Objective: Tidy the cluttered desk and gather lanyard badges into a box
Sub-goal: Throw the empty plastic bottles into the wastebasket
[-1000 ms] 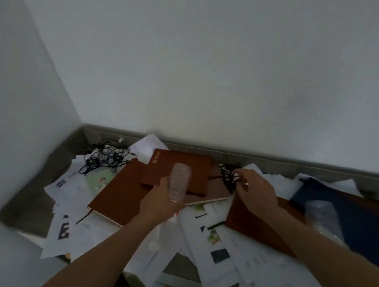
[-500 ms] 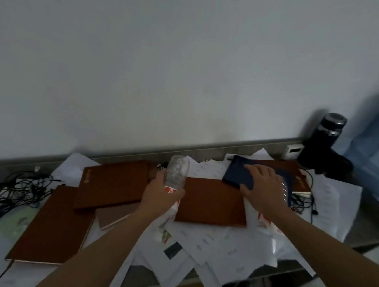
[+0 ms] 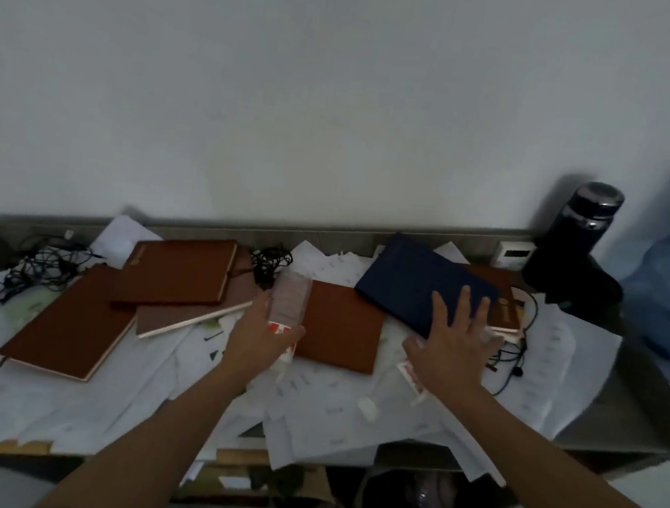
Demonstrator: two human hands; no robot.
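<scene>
Left hand (image 3: 258, 341) grips clear bottle (image 3: 290, 298); right hand (image 3: 453, 351) spread over navy notebook (image 3: 413, 287). Risk: loose papers (image 3: 327, 416) (overhanging worktop (image 3: 634, 400) edge) sliding off if pushed.

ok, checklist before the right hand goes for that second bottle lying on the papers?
1. Grip of left hand on clear bottle: ok, fingers wrapped round it.
2. Is right hand free: ok, fingers spread, holding nothing.
3. Is second bottle reachable: ok, lies on papers under the palm.
4. Is navy notebook clear of the grasp: not ok, fingertips overlap its edge.
5. Any lanyard badges spotted: cannot tell, only a black cable tangle shows.
</scene>
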